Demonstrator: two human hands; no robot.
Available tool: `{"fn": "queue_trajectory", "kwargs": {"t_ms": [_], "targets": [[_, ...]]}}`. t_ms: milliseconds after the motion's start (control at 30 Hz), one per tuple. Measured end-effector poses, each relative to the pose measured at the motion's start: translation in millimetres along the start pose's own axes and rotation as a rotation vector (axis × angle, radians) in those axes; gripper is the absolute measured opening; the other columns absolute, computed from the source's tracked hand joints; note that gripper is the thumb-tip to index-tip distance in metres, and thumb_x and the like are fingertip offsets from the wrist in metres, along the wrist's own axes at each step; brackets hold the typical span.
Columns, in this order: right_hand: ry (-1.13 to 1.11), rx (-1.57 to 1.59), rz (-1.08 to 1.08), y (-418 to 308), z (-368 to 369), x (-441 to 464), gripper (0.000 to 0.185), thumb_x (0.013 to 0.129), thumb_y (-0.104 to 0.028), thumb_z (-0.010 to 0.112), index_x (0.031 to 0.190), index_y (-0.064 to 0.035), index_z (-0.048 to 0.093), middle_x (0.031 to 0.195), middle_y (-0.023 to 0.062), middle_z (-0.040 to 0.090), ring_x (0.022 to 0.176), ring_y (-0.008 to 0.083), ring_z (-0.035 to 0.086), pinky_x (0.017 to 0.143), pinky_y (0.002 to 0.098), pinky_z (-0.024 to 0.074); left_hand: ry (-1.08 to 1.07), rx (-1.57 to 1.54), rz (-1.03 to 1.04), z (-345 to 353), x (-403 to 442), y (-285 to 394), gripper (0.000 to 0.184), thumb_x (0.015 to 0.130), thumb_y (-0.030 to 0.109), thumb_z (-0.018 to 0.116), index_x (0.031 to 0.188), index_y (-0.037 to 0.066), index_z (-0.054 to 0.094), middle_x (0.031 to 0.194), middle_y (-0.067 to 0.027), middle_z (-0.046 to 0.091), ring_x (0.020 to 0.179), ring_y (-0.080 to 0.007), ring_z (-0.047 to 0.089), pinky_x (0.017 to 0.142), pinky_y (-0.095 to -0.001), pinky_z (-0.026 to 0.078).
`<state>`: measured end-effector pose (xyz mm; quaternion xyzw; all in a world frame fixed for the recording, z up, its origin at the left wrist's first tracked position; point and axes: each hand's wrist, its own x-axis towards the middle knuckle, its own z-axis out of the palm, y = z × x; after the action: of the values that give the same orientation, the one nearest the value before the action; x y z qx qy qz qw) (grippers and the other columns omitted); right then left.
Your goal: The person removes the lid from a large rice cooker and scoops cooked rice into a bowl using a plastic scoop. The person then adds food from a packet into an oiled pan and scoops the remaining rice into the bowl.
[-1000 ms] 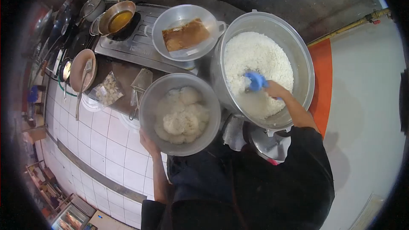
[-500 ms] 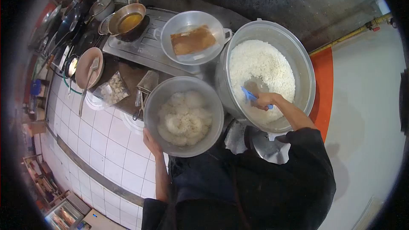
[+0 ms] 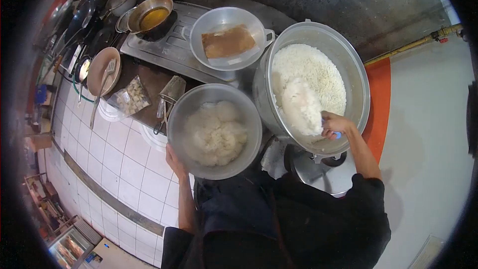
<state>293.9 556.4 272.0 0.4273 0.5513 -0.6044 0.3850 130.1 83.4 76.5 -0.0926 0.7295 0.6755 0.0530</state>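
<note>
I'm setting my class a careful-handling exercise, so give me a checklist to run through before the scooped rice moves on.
1. Right hand closed on the blue handle: ok.
2. Heap of rice clear of the big pot: not ok, it is over the pot's inside.
3. Left hand at the bowl: ok, against its outer side.
4. Room in the bowl: ok, contents sit below the rim.
5. Bowl's base firmly supported: cannot tell, underside hidden.
</note>
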Motion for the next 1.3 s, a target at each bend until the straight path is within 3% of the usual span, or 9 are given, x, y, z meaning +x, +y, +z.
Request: {"fn": "queue_trajectory", "kwargs": {"t_ms": [233,300,333,467,600,700,900,1133,1300], "targets": [[0.06,0.081,-0.452,-18.5,116.1,-57.2,0.042,0.09,-0.012,0.052,0.131,-0.0111,0.044,0.063,-0.0001,0.047,0.049,0.0093,0.044,0.042,0.0267,0.0372,0.017,0.027,-0.024,-7.3,2.6,-11.3,0.053,0.106,0.037,0.032,0.11,-0.008,0.059,0.102,-0.0122,0.063,0.093,-0.0196,0.054,0.086,-0.032,0.043],[0.675,-0.599,-0.857,-8.5,172.4,-5.5,0.043,0.092,-0.02,0.056,0.13,-0.007,0.041,0.086,0.0222,0.065,0.079,0.0411,0.066,0.072,0.0503,0.0511,0.014,0.001,-0.014,-6.6,4.4,-16.3,0.055,0.106,0.038,0.031,0.114,-0.01,0.059,0.107,-0.0139,0.064,0.096,-0.0206,0.056,0.089,-0.0323,0.043],[0.663,-0.575,-0.546,-9.6,199.4,17.5,0.039,0.091,-0.017,0.054,0.126,-0.0067,0.04,0.09,0.0313,0.063,0.087,0.0496,0.062,0.074,0.0595,0.047,0.042,0.002,0.0,-7.1,7.4,-28.5,0.054,0.106,0.038,0.031,0.107,-0.008,0.059,0.098,-0.0111,0.063,0.09,-0.0183,0.055,0.082,-0.0323,0.044],[0.672,-0.479,-0.709,-7.2,240.4,93.8,0.036,0.089,-0.011,0.053,0.119,0.001,0.038,0.075,0.0314,0.061,0.077,0.0503,0.062,0.069,0.0584,0.0477,0.036,0.001,-0.053,-7.0,2.8,-10.5,0.055,0.107,0.037,0.029,0.101,-0.007,0.06,0.09,-0.0088,0.063,0.084,-0.0163,0.055,0.076,-0.0333,0.046],[0.736,-0.372,-0.767,-26.1,190.1,34.4,0.044,0.093,-0.018,0.053,0.127,0.003,0.036,0.088,0.0326,0.063,0.082,0.0478,0.064,0.072,0.0539,0.0485,0.068,0.018,-0.065,1.6,1.3,5.4,0.053,0.107,0.034,0.028,0.099,-0.007,0.06,0.09,-0.0086,0.064,0.081,-0.0168,0.055,0.075,-0.0346,0.046],[0.853,-0.082,-0.661,-36.2,125.7,-10.1,0.046,0.099,-0.035,0.049,0.127,0.0005,0.042,0.086,0.0199,0.059,0.066,0.0277,0.06,0.064,0.0357,0.0475,0.099,-0.05,-0.091,5.6,0.3,5.5,0.051,0.107,0.032,0.028,0.099,-0.007,0.06,0.091,-0.0101,0.065,0.081,-0.0176,0.056,0.076,-0.0352,0.046],[1.352,-0.89,-0.212,28.5,-114.5,101.8,0.033,0.093,-0.03,0.052,0.104,0.0,0.057,0.091,0.0284,0.066,0.09,0.0432,0.065,0.078,0.0516,0.0511,-0.005,0.037,-0.05,-0.8,0.3,3.9,0.049,0.106,0.034,0.031,0.106,-0.007,0.058,0.097,-0.0092,0.061,0.089,-0.0166,0.054,0.082,-0.0309,0.045],[1.166,-0.897,-0.154,15.8,-129.7,147.5,0.031,0.087,-0.017,0.056,0.112,0.0008,0.052,0.099,0.0282,0.065,0.094,0.0434,0.065,0.08,0.05,0.0527,0.0,0.023,-0.004,-2.4,2.5,-5.2,0.051,0.105,0.039,0.033,0.105,-0.006,0.057,0.098,-0.0122,0.06,0.092,-0.0196,0.054,0.082,-0.0328,0.044],[0.612,-1.169,-0.387,9.1,-128.5,172.7,0.034,0.081,-0.004,0.052,0.114,0.0032,0.056,0.105,0.0265,0.065,0.099,0.0408,0.064,0.085,0.0475,0.0509,-0.023,0.051,0.022,-3.8,4.2,-5.6,0.054,0.105,0.042,0.036,0.114,-0.007,0.057,0.105,-0.0127,0.061,0.095,-0.0192,0.055,0.085,-0.0331,0.044]]}}
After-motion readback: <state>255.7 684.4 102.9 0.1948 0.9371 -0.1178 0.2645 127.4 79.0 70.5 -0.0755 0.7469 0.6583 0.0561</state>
